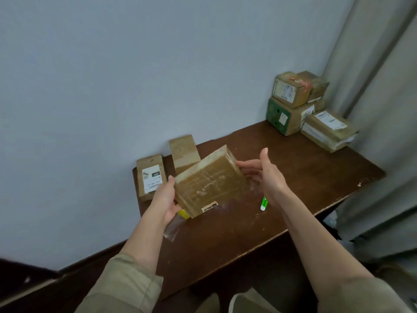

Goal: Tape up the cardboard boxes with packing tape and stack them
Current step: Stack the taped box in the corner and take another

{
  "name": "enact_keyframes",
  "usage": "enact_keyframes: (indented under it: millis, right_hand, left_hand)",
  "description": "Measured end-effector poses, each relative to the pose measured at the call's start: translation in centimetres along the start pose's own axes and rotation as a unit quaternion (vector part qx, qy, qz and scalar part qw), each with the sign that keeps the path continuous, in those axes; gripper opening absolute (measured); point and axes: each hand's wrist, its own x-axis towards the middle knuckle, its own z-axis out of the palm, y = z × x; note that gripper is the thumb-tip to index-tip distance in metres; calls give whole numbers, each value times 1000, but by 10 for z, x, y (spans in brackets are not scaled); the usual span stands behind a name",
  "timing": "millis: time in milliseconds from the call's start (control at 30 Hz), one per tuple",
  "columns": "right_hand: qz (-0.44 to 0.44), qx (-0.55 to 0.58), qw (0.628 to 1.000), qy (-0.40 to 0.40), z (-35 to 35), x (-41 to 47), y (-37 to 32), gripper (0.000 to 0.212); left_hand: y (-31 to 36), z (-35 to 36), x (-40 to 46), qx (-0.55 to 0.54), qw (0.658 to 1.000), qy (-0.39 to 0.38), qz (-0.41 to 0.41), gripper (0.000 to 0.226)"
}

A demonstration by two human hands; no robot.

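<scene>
Between my hands the taped box sits tilted, left hand gripping its corner, right hand with fingers straight against the far side, so I'd probably level it before stacking.

Small cardboard box at the table's left end: white label reads "060", printed upside down to the camera. Labels on other boxes are too blurred to read.

On my table, a held box sits tilted at centre; two boxes stand far left against the wall, a marker lies right, a box stack occupies the far-right corner.
</scene>
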Motion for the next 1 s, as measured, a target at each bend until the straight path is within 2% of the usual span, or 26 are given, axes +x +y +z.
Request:
enact_keyframes:
  millis: [167, 333, 400, 467, 533, 667, 867, 1000]
  right_hand:
    - [-38, -13, 999, -17, -9, -3, -4, 74]
    - [-34, -50, 998, -27, -16, -3, 3, 45]
    - [-38, -79, 996, -23, -19, -3, 11, 39]
    - [-43, -107, 993, -11, -20, -4, 18, 62]
    - [-45, -134, 990, 18, -20, -2, 26, 83]
    - [-71, -182, 979, 58, -20, -1, 29, 67]
    - [-89, -163, 980, 72, -25, 0, 29, 56]
    - [-90, -129, 985, 76, -33, 0, 33, 48]
  left_hand:
    - [-5, 2, 5, -58, 998, 1, -12, 17]
    - [-5, 6, 8, -51, 998, -12, 29, 11]
    - [-3, 6, 8, -39, 998, -25, 46, 18]
    - [-2, 9, 6, -22, 997, -36, 58, 29]
    - [-3, 13, 3, -2, 997, -37, 74, 26]
    - [-3, 16, -4, 15, 994, -41, 103, 24]
    - [-8, 17, -10, 27, 993, -49, 108, 34]
    - [-9, 18, -11, -1, 995, -60, 86, 22]
